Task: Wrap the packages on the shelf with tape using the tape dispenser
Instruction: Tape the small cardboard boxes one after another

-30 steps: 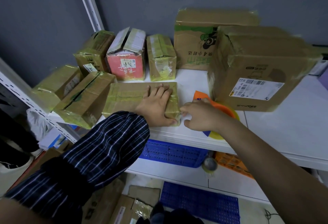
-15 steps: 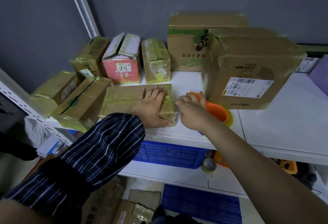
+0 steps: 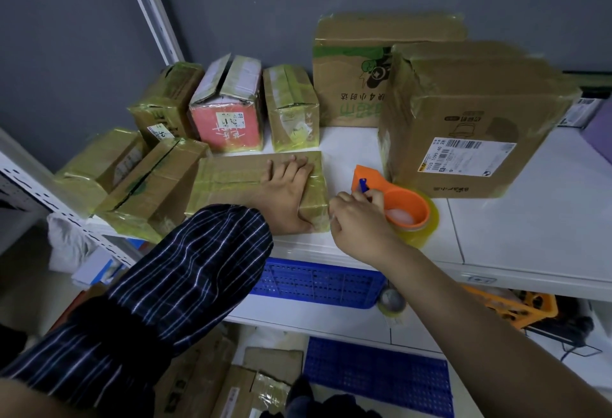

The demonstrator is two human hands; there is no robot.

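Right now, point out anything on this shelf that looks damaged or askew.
The pink-fronted cardboard box in the back row has its top flaps gaping apart. The tape-wrapped brown box at front left lies tilted, with a dark gap along its seam.

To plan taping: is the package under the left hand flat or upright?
Flat: package lies broad side down on the shelf, left hand spread on top.

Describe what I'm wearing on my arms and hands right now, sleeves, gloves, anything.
The left arm wears a loose dark navy sleeve with thin pale plaid lines, ending at the wrist. The left hand is bare, no glove or ring showing. The right forearm is uncovered, with no watch or band, and the right hand is gloveless too.
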